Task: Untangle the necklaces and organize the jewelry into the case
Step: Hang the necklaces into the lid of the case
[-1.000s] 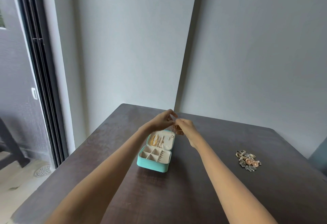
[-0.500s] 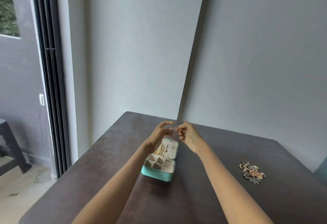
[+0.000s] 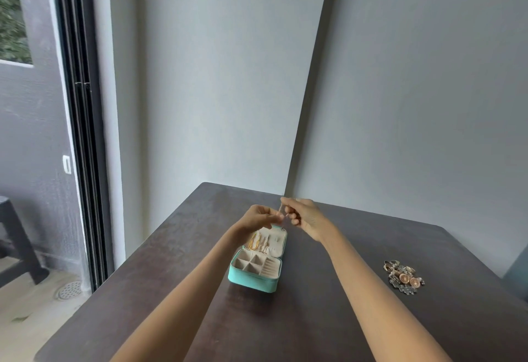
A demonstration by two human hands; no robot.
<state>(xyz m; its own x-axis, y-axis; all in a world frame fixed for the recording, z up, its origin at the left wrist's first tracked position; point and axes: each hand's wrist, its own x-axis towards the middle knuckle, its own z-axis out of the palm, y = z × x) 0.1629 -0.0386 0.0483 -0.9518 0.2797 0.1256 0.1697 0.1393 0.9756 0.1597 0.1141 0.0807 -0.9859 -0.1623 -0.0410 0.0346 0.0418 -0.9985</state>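
Jewelry case (image 3: 255,271): teal, open, set near the middle of a dark wooden table (image 3: 314,327). Lid (image 3: 267,243) laid back toward the far wall, with gold chains (image 3: 256,242) hung on its cream lining. Base split into small cream compartments; contents too small to tell. Left hand (image 3: 258,219) and right hand (image 3: 303,214) raised together above the lid, apart from the case. Fingers of both curled in, pinching between them a thin, pale necklace strand (image 3: 281,211), fine and partly blurred. Heap of loose jewelry (image 3: 403,276), rings and round copper-toned pieces among it, lying on the table well apart from the case, on the right side.
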